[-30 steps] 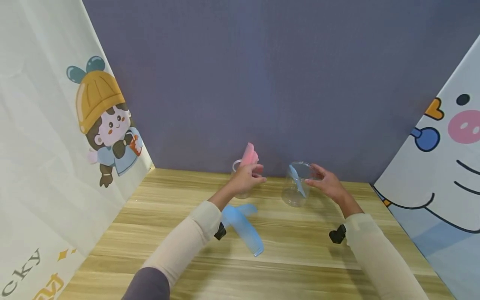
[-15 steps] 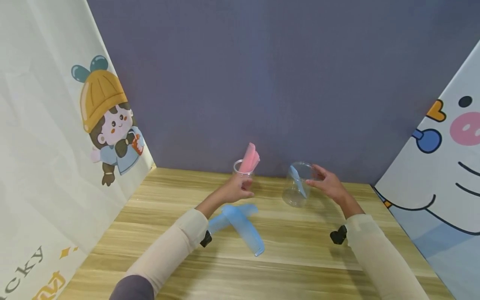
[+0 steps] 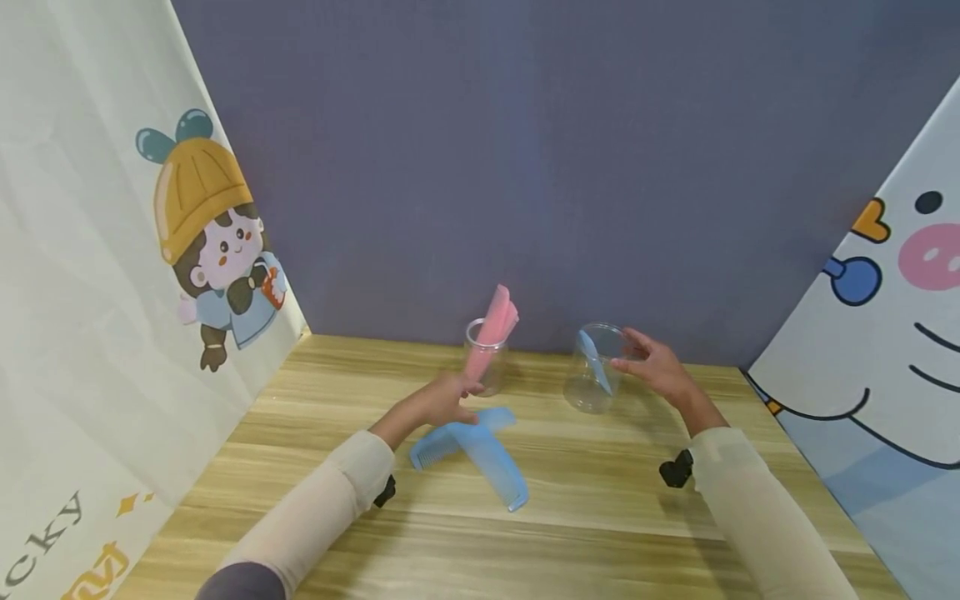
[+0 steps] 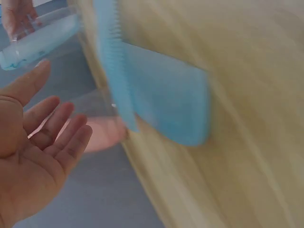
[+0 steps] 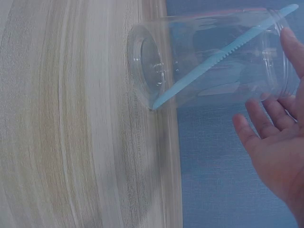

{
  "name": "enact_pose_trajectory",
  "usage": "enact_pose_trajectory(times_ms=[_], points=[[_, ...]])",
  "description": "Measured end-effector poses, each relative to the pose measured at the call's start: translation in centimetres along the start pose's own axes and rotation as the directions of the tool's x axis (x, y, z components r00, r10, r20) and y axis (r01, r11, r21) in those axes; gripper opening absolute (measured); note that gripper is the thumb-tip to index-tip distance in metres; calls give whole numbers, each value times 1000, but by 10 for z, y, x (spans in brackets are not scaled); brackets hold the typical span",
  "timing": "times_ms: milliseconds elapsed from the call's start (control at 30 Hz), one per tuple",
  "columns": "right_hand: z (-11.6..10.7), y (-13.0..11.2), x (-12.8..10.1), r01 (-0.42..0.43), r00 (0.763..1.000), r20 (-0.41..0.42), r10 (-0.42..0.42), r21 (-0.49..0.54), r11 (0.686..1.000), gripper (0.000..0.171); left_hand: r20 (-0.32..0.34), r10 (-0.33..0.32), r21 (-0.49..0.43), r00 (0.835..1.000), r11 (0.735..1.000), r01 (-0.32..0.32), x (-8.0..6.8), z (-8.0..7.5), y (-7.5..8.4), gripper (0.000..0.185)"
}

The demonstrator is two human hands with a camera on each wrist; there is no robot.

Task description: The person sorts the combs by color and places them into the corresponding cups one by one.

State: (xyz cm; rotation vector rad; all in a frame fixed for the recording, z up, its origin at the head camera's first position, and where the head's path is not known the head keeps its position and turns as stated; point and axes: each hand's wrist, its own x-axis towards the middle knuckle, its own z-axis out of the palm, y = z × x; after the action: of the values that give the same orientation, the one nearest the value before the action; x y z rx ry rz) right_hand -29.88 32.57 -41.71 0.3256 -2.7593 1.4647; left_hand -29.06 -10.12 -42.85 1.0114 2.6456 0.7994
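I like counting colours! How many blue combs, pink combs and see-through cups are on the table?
Blue combs: 3, two crossed on the table and one in the right cup
Pink combs: 2, as far as I can tell, both in the left cup
Clear cups: 2
Total: 7

Right hand touches clear cup holding blue comb.
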Motion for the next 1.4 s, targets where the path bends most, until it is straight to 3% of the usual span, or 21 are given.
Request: enact_pose_trajectory(times_ms=[100,233,333,767,1400], points=[[0,-1,0,3,1000,3,-3,-3,1000,92,44,-19,2,999,1000,19,-7,1,-8,65],[0,-1,1,5,1000,-3,-5,0,1000,92,75,-52,78,996,996,46,-13,2,-16,69],[2,-1,2,8,1000,-8,-8,9,1000,92,81,-62,125,995,991,51,-17,4,-19,69],[10,-1,-1,26,999,-23,-26,0,1000,91,108,-102,157,989,984,84,-22,13,-27,73],[12,-1,4,15,999,-34,-13,34,999,90,74,-99,176,992,981,84,-19,13,-31,68]])
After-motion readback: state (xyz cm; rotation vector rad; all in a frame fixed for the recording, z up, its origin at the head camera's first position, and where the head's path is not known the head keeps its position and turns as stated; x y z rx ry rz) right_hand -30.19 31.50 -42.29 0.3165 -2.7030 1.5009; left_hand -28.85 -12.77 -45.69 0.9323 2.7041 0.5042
